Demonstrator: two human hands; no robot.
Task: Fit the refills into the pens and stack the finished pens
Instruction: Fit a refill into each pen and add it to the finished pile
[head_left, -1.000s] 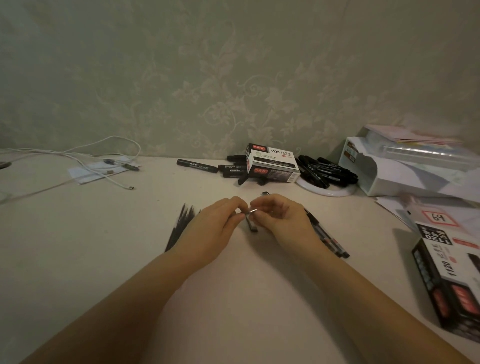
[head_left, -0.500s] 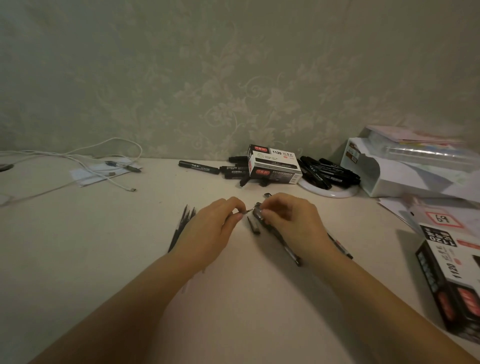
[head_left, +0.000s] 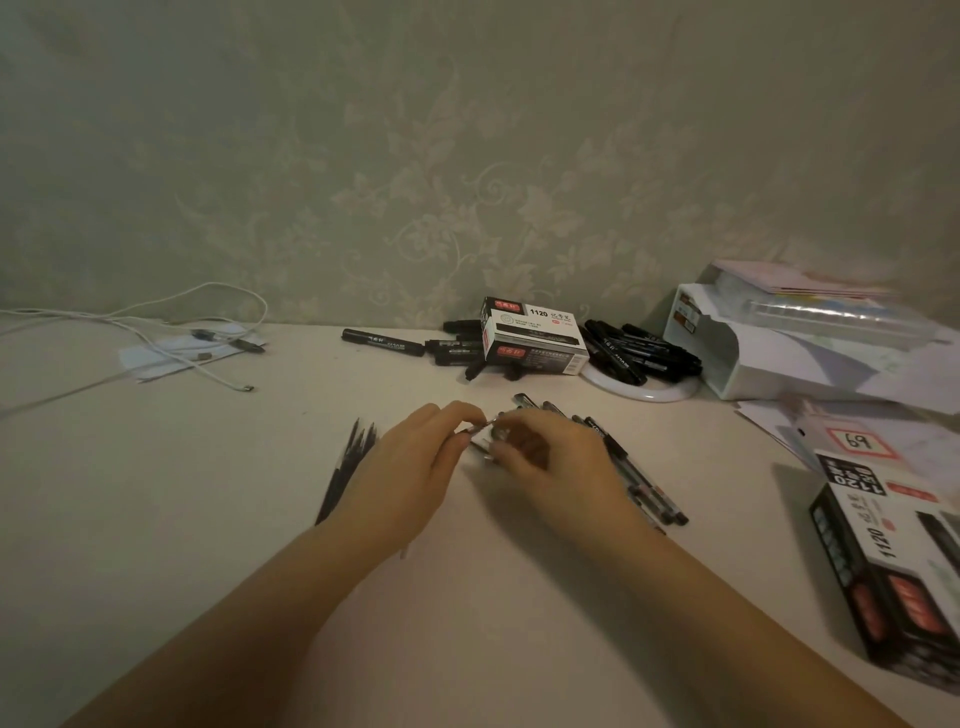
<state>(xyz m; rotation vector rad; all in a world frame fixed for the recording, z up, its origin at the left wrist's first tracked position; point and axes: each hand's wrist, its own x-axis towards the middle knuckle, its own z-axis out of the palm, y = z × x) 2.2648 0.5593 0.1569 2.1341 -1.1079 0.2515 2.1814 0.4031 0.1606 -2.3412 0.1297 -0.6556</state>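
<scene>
Far to my left a white cable (head_left: 156, 332) trails over the tabletop (head_left: 156, 519), well apart from the work. Nearer, the spare refills (head_left: 345, 470) lie fanned just beside my left wrist. My left hand (head_left: 405, 483) has its fingertips pinched on a small metal tip (head_left: 475, 428); whether that is the end of a refill or a loose part I cannot tell. My right hand (head_left: 550, 462) is curled round a pen barrel (head_left: 506, 434), most of it hidden in my palm. Half a second ago the barrel lay angled out with a gap between my hands; now they have closed together and tip meets barrel, so I judge this refill is going in. Just right of that hand lies the row of finished pens (head_left: 639, 478), where this one should go.
</scene>
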